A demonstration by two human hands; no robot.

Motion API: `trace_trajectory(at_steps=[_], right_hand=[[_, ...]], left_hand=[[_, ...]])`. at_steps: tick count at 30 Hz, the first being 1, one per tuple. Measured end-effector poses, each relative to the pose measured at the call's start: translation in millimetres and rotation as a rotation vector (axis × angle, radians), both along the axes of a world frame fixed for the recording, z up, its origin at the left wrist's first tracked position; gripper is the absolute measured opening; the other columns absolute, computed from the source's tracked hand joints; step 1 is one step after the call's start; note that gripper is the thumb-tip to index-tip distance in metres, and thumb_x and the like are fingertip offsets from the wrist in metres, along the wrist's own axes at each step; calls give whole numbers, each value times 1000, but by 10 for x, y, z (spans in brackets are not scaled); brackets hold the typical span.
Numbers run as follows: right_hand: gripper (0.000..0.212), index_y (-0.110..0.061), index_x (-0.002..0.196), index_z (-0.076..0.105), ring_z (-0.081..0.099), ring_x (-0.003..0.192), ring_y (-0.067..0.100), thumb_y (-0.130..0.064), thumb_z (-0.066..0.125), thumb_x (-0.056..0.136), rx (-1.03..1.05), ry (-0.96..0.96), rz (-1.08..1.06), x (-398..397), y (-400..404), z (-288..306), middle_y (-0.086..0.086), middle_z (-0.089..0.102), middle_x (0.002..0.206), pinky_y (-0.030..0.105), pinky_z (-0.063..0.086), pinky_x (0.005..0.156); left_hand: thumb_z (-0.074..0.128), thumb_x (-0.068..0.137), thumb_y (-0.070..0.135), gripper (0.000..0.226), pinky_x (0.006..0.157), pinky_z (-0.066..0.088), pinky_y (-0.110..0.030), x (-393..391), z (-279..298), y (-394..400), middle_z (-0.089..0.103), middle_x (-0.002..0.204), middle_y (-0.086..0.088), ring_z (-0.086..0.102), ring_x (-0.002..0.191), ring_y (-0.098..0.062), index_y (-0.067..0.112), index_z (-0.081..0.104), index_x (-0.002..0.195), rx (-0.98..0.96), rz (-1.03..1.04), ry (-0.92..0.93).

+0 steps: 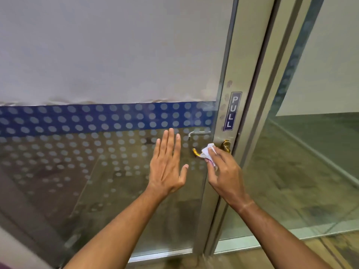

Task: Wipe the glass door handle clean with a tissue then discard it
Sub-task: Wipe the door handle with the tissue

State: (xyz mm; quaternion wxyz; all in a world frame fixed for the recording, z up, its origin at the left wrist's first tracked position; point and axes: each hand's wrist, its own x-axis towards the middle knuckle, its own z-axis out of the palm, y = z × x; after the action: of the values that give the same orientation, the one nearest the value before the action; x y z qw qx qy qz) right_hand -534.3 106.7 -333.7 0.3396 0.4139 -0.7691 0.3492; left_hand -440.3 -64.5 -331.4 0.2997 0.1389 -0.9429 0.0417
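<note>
A gold lever handle [196, 153] sticks out leftward from the metal door frame, its base [226, 146] near the frame's right edge. My right hand [223, 171] is shut on a crumpled white tissue [208, 152] and presses it around the middle of the lever, hiding that part. My left hand [168, 164] lies flat and open against the glass door [116, 162], just left of the handle, fingers pointing up.
A dark "PULL" sticker [232, 111] is fixed on the metal door frame [225, 94] above the handle. A blue dotted band [97, 117] crosses the glass. A fixed glass panel [310, 152] stands to the right. Wooden floor [291, 257] lies below.
</note>
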Motion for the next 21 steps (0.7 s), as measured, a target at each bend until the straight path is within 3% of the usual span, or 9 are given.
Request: trace_trajectory(at_steps=[10,13,17,21], right_hand=[[35,1,121,65,62,115,31,-9,61,88,95,-12,-11,-175,-412,-117,16,65,124,37,51,99],[39,0,120,66,63,107,36,-20,68,85,184,-54,-27,-192,-463,-90,22,64,123,42,55,89],[51,-10,119,68,61,106,30,-44,64,82,215,-117,10,-179,-439,-37,16,64,122,36,53,88],[42,-7,120,69,64,101,26,-34,60,89,128,-141,-38,-231,-520,72,12,69,114,34,54,83]], left_hand=[[60,83,37,97,127,0,-47,-490,-80,-371,-9,165,-18,-6,155,-33,1,10,158,-84,-36,157],[57,84,35,94,127,-1,-46,-590,-73,-415,-12,165,-16,-7,154,-32,0,9,157,-97,-36,189],[54,85,31,93,126,-3,-45,-687,-56,-473,-21,164,-14,-12,154,-29,1,2,156,-150,-53,249],[56,86,28,97,126,-5,-45,-817,7,-503,-27,163,-11,-17,153,-28,5,-6,157,-166,-56,301]])
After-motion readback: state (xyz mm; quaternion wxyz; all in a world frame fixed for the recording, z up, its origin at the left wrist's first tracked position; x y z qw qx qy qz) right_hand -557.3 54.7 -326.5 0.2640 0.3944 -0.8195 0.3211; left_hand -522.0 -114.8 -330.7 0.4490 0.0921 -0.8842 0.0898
